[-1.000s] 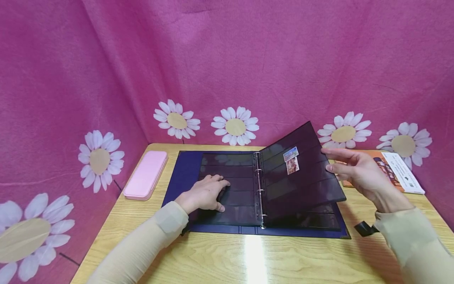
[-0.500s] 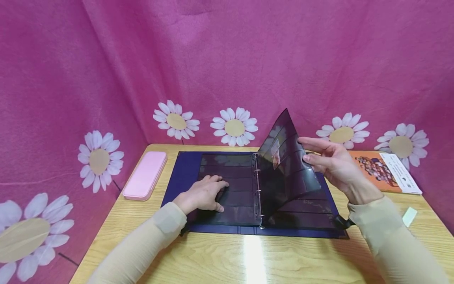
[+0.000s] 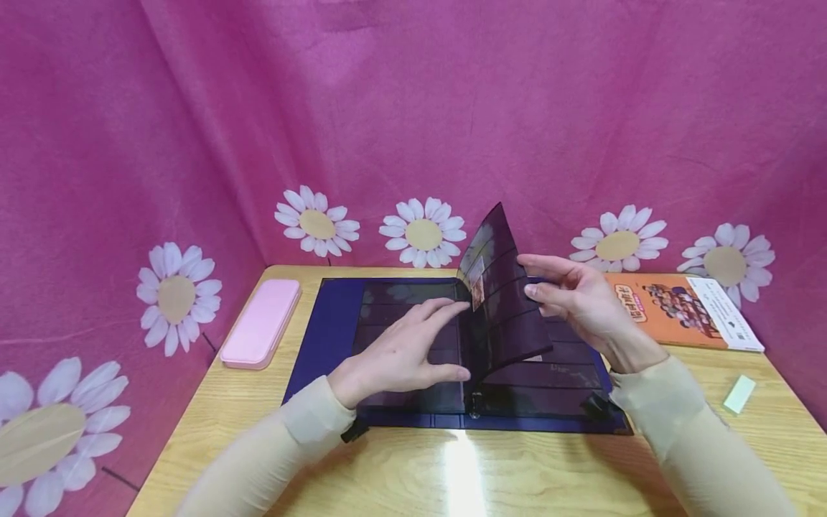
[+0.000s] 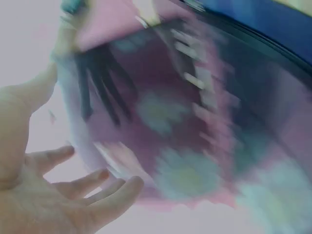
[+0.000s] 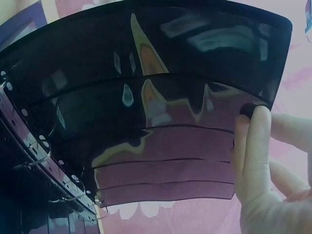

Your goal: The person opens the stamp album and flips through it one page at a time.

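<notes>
A dark blue ring-binder stamp album (image 3: 332,309) lies spread on the table, with black pocketed pages on both sides. One black album page (image 3: 507,323) stands raised and bowed above the rings. My right hand (image 3: 581,301) pinches its outer edge between thumb and fingers. Small stamps (image 3: 477,286) show in a pocket on the side facing left. Seen from the right wrist, the page's back has several pocket strips, and metal rings (image 5: 44,153) run along its spine. My left hand (image 3: 403,352) hovers over the left page, fingers extended and thumb apart, fingertips close to the raised page.
On the wooden table (image 3: 517,477), a pink case (image 3: 261,323) lies left of the album. An orange book (image 3: 678,309) lies at the right, with a small pale green block (image 3: 739,394) in front of it. A pink daisy-patterned cloth (image 3: 413,129) hangs behind.
My right hand has swung the raised page leftward, more upright over the spine. My left hand has lifted off the left page and moved right, towards the raised page.
</notes>
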The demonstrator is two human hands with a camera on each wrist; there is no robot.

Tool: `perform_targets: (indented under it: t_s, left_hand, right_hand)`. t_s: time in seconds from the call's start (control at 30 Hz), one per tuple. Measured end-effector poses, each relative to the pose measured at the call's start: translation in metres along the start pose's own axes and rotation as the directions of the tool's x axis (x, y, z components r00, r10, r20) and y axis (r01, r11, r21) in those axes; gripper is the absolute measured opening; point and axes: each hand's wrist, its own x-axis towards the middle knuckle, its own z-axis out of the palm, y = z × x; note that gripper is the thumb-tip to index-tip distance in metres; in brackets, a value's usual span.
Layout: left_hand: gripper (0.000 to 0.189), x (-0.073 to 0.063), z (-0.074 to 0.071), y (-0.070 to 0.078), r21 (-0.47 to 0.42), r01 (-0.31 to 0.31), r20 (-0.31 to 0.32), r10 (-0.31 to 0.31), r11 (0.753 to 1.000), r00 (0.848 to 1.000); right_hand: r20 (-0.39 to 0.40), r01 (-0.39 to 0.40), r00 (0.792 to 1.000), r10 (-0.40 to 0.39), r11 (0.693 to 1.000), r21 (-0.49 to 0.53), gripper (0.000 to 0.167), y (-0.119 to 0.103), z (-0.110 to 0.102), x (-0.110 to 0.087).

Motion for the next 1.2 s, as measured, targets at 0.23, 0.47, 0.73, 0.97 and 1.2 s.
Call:
perform_targets:
  t_s: [0.23, 0.47, 0.73, 0.97, 1.2]
  left_hand:
    - [0.092, 0.019, -0.001, 0.056, 0.185, -0.220, -0.063, 0.235, 0.958, 0.970]
    - [0.083, 0.023, 0.001, 0.063, 0.322, -0.215, -0.088, 0.255, 0.922, 0.963]
    - [0.078, 0.020, -0.010, 0.063, 0.202, -0.185, -0.099, 0.208, 0.962, 0.973]
    - [0.060, 0.013, -0.022, 0.060, 0.091, -0.164, -0.185, 0.179, 0.982, 0.966]
    - [0.036, 0.004, -0.036, 0.059, -0.021, -0.132, -0.287, 0.121, 0.991, 0.950]
  right_hand:
    - [-0.021, -0.040, 0.999, 0.040, 0.999, 0.002, 0.043, -0.006, 0.013, 0.006]
    - [0.020, -0.009, 1.000, 0.009, 1.000, -0.024, 0.043, -0.008, 0.020, 0.011]
    - [0.033, 0.059, 0.998, -0.054, 0.979, -0.193, 0.042, -0.012, 0.002, 0.009]
    - [-0.062, -0.021, 0.998, -0.015, 0.840, -0.543, 0.059, 0.004, -0.037, 0.007]
    - [-0.009, -0.031, 0.998, 0.055, 0.413, -0.910, 0.068, 0.035, -0.080, 0.010]
